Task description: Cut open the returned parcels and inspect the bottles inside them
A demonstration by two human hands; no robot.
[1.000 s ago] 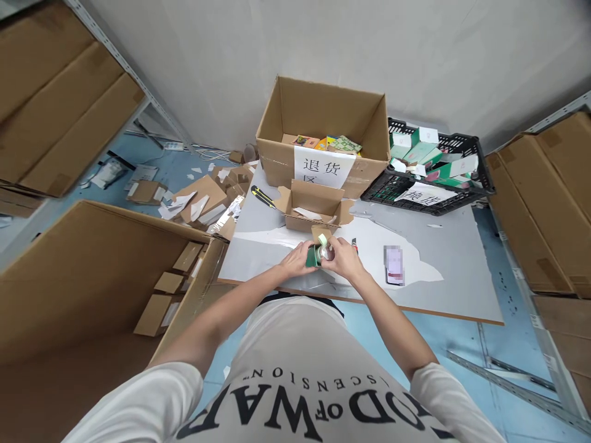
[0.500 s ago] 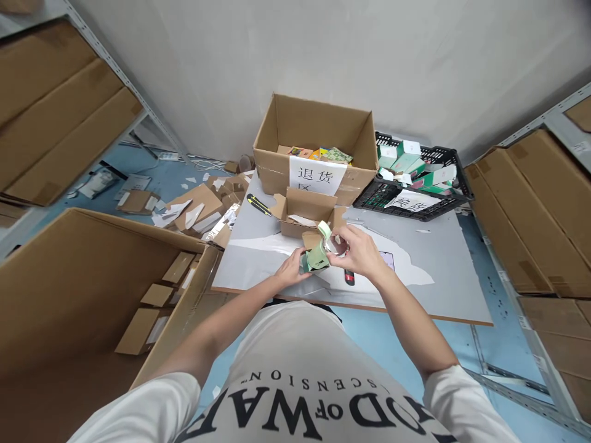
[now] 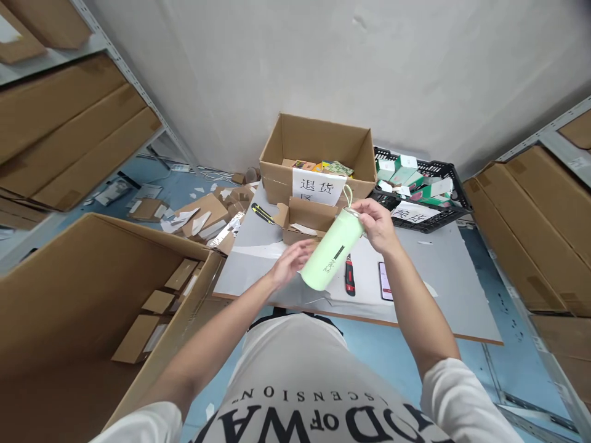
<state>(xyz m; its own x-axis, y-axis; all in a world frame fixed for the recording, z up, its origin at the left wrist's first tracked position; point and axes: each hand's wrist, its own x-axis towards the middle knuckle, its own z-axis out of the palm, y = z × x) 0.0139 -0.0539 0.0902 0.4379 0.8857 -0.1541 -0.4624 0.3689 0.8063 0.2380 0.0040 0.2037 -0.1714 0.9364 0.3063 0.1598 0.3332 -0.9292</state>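
A pale green water bottle (image 3: 333, 251) with a cord loop on its lid is tilted above the table, its lid end up and to the right. My right hand (image 3: 376, 223) grips it at the lid. Close to the bottle's lower left side, my left hand (image 3: 292, 261) is open with fingers spread; whether the fingertips touch it I cannot tell. Behind the bottle stands a small opened cardboard box (image 3: 302, 215). A red and black utility knife (image 3: 349, 277) and a phone (image 3: 384, 282) lie on the table (image 3: 436, 267) to the bottle's right.
At the table's back stands a large labelled carton (image 3: 277, 178) with colourful packets, beside a black crate (image 3: 457, 209) of green and white boxes. A yellow cutter (image 3: 263, 213) lies at the left. A big carton (image 3: 69, 295) holding small boxes is left of the table.
The green bottle is now fully visible in my right hand, swung out to a slant. The small green carton my left hand held is out of sight, and that hand has opened.
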